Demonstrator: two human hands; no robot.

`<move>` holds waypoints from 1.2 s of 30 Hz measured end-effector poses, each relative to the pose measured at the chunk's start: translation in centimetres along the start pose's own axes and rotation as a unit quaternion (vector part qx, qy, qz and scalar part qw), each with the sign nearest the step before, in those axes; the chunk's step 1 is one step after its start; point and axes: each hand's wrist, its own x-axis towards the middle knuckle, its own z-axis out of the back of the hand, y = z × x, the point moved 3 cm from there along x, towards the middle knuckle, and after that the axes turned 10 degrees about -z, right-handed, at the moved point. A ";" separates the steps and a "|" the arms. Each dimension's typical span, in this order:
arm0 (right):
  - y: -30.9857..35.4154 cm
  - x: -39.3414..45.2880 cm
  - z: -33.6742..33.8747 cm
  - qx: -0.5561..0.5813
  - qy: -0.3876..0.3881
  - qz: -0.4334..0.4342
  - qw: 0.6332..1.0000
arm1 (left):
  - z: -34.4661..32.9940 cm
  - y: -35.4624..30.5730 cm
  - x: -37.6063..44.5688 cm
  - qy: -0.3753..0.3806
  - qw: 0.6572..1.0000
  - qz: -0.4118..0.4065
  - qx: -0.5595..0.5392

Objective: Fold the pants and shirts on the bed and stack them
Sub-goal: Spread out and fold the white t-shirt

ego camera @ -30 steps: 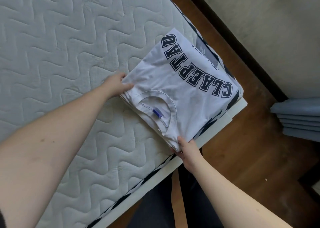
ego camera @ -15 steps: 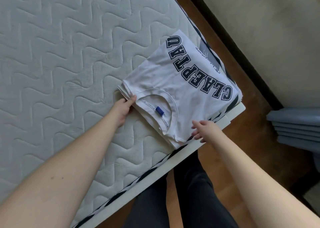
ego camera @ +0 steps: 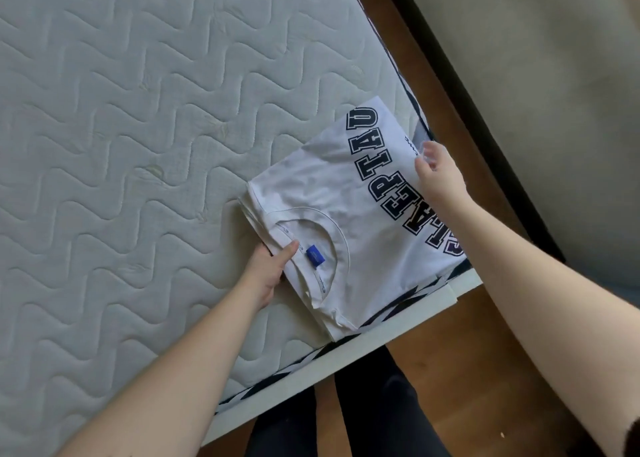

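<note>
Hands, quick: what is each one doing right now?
Left hand: grips the folded white shirt at its collar edge, thumb on top.
Right hand: pinches the shirt's far edge.

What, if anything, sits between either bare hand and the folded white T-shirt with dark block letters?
Nothing visible. The left hand already grips the folded white T-shirt with dark block letters at its collar edge, thumb on top. The right hand is at the shirt's far edge on the quilted mattress; its grasp is unclear.

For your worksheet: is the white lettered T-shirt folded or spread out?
Folded: the T-shirt forms a compact rectangle with layered edges beside the collar.
</note>
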 end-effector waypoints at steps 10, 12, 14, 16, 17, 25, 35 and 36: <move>-2.2 5.7 1.3 -0.108 0.237 -0.052 0.964 | -1.9 0.8 -1.5 -0.049 0.993 0.021 0.108; -2.2 6.1 1.1 -0.146 0.247 -0.029 0.957 | -2.1 0.5 -1.6 -0.059 0.991 0.029 0.120; -2.5 6.2 0.8 -0.153 0.258 -0.031 0.954 | -2.0 -0.2 -1.4 -0.081 0.988 0.035 0.125; -3.0 6.0 0.7 -0.122 0.269 -0.040 0.955 | -1.9 -1.1 -1.0 -0.101 0.987 0.033 0.117; -3.3 5.7 0.6 -0.101 0.270 -0.039 0.957 | -1.9 -1.8 -0.7 -0.104 0.987 0.027 0.122; -6.7 0.3 -0.6 0.044 0.126 -0.049 0.990 | -1.9 -9.5 1.5 -0.005 0.957 -0.087 0.277; -10.2 -9.1 -3.1 0.329 -0.020 -0.215 0.919 | -7.7 -17.2 7.2 0.103 0.838 -0.270 0.463; -10.5 -9.6 -3.7 0.363 -0.011 -0.235 0.902 | -8.3 -17.7 7.8 0.105 0.829 -0.273 0.477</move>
